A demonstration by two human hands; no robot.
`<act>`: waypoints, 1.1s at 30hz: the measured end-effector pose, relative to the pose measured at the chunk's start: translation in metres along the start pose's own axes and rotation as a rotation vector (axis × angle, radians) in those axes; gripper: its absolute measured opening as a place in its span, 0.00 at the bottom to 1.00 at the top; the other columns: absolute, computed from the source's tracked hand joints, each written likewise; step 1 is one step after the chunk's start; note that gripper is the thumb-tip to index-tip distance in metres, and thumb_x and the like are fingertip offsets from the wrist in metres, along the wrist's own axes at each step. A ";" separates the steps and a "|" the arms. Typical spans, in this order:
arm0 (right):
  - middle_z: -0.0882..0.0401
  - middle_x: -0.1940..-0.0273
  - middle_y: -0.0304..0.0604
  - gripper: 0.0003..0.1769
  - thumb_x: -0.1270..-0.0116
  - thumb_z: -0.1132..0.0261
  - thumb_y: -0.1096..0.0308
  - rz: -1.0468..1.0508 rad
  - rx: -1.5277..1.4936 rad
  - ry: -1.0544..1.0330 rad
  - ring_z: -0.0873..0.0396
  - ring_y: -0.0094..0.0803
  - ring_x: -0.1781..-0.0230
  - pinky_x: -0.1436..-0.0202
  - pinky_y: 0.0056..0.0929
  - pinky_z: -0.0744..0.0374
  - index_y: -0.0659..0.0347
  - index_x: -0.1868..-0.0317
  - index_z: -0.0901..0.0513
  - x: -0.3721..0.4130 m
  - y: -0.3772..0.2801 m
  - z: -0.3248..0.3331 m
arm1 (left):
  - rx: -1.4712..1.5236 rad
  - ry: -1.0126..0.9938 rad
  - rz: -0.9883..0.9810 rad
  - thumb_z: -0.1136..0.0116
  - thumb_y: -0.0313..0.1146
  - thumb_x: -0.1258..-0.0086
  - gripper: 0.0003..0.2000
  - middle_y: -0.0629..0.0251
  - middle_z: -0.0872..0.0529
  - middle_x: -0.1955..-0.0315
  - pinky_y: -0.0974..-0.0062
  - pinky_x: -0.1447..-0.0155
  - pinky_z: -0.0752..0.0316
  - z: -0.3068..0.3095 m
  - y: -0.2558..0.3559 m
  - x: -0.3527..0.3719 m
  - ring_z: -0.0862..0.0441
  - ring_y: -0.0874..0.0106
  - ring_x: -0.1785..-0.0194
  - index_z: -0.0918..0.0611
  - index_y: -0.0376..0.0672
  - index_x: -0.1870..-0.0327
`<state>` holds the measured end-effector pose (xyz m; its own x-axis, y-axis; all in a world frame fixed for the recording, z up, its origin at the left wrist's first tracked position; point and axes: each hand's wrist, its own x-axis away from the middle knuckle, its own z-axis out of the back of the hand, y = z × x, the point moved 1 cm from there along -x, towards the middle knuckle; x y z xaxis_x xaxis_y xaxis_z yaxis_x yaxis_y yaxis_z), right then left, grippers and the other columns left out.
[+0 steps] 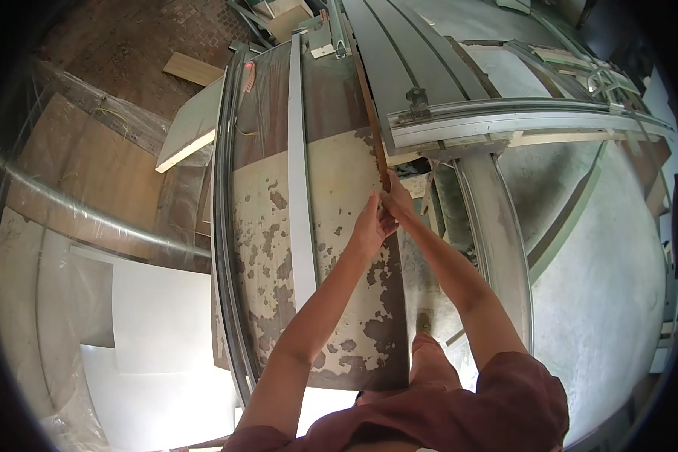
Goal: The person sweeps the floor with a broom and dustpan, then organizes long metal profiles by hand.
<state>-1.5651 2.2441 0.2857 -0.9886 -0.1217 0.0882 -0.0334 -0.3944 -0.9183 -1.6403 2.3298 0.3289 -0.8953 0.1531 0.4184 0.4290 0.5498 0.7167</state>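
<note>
A long, thin brown wooden strip (372, 113) runs from the far end of the saw table toward me, along the edge of a worn panel. My right hand (399, 202) is closed around its near end. Just below and to the left, my left hand (369, 230) is closed at the same end, thumb on the left side and fingers curled on the right. The two hands nearly touch, and they hide the strip's tip. Under my left forearm lies the worn panel (346, 169), its pale surface peeling in dark patches.
A white metal bar (297, 166) lies lengthwise on the panel. To the right stand the grey slotted table (384, 45) and an aluminium fence (505, 126) with a clamp (416, 98). White sheets (162, 309) and a plywood board (90, 158) lie left. A dark rail (222, 188) borders the panel.
</note>
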 end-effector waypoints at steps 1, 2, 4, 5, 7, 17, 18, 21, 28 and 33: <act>0.24 0.60 0.59 0.36 0.49 0.46 0.67 -0.002 -0.002 -0.007 0.24 0.52 0.60 0.57 0.42 0.27 0.53 0.37 0.46 -0.006 -0.001 0.000 | -0.025 -0.013 -0.015 0.54 0.60 0.40 0.34 0.62 0.29 0.62 0.71 0.53 0.29 0.001 0.003 -0.005 0.28 0.72 0.60 0.44 0.43 0.42; 0.25 0.57 0.58 0.36 0.48 0.45 0.66 -0.031 -0.014 -0.007 0.24 0.51 0.59 0.56 0.42 0.27 0.52 0.36 0.45 -0.012 -0.002 0.000 | -0.051 -0.026 -0.029 0.52 0.61 0.41 0.43 0.59 0.30 0.58 0.69 0.52 0.29 0.002 0.005 -0.010 0.27 0.69 0.57 0.54 0.40 0.36; 0.26 0.54 0.57 0.35 0.47 0.45 0.65 -0.062 -0.027 -0.014 0.25 0.49 0.57 0.55 0.42 0.27 0.52 0.36 0.45 -0.020 -0.004 -0.001 | -0.055 -0.005 -0.027 0.52 0.62 0.42 0.45 0.58 0.31 0.57 0.69 0.52 0.29 0.003 0.010 -0.019 0.27 0.68 0.57 0.56 0.39 0.35; 0.26 0.54 0.57 0.35 0.47 0.45 0.65 -0.047 -0.021 0.005 0.24 0.50 0.58 0.55 0.41 0.27 0.52 0.36 0.45 -0.024 -0.005 -0.001 | -0.060 0.006 -0.025 0.52 0.62 0.43 0.47 0.57 0.31 0.56 0.69 0.52 0.29 0.002 0.012 -0.022 0.27 0.68 0.56 0.59 0.38 0.35; 0.26 0.54 0.57 0.35 0.47 0.45 0.66 -0.030 -0.015 0.024 0.24 0.50 0.58 0.55 0.41 0.27 0.51 0.36 0.45 -0.030 -0.007 -0.001 | -0.069 0.012 -0.025 0.52 0.62 0.42 0.47 0.56 0.31 0.55 0.69 0.51 0.29 0.000 0.017 -0.027 0.28 0.67 0.56 0.59 0.38 0.35; 0.24 0.57 0.57 0.36 0.51 0.48 0.71 -0.107 -0.021 0.017 0.25 0.51 0.56 0.53 0.43 0.29 0.50 0.37 0.45 -0.063 -0.014 -0.001 | -0.092 0.141 -0.031 0.55 0.67 0.45 0.39 0.60 0.30 0.55 0.68 0.50 0.32 -0.011 0.029 -0.051 0.29 0.67 0.55 0.40 0.44 0.41; 0.25 0.57 0.58 0.36 0.51 0.49 0.71 -0.095 -0.016 0.031 0.25 0.51 0.56 0.52 0.43 0.29 0.50 0.37 0.45 -0.065 -0.014 -0.002 | -0.096 0.143 -0.031 0.55 0.67 0.45 0.39 0.60 0.30 0.55 0.68 0.50 0.32 -0.011 0.030 -0.054 0.29 0.67 0.55 0.40 0.44 0.41; 0.25 0.56 0.58 0.37 0.50 0.49 0.72 -0.102 -0.026 0.044 0.25 0.52 0.56 0.52 0.43 0.29 0.50 0.36 0.45 -0.071 -0.020 -0.001 | -0.118 0.175 -0.034 0.55 0.67 0.45 0.39 0.59 0.31 0.53 0.67 0.49 0.32 -0.012 0.036 -0.062 0.30 0.67 0.54 0.41 0.45 0.40; 0.25 0.55 0.59 0.34 0.47 0.48 0.68 -0.044 -0.026 0.088 0.26 0.53 0.56 0.52 0.43 0.29 0.51 0.36 0.45 -0.104 -0.012 -0.014 | -0.151 0.199 -0.057 0.56 0.66 0.44 0.38 0.58 0.32 0.49 0.66 0.48 0.33 -0.011 0.048 -0.080 0.30 0.67 0.54 0.41 0.46 0.39; 0.24 0.56 0.57 0.35 0.47 0.50 0.71 -0.148 -0.002 0.070 0.24 0.49 0.56 0.52 0.44 0.27 0.50 0.36 0.44 -0.119 -0.027 -0.006 | -0.163 0.217 -0.067 0.56 0.66 0.43 0.39 0.59 0.32 0.49 0.67 0.49 0.34 -0.011 0.056 -0.098 0.30 0.66 0.54 0.42 0.47 0.38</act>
<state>-1.4475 2.2750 0.2977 -0.9807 0.0014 0.1953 -0.1794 -0.4017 -0.8980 -1.5268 2.3364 0.3341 -0.8832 -0.0677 0.4641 0.3992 0.4108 0.8197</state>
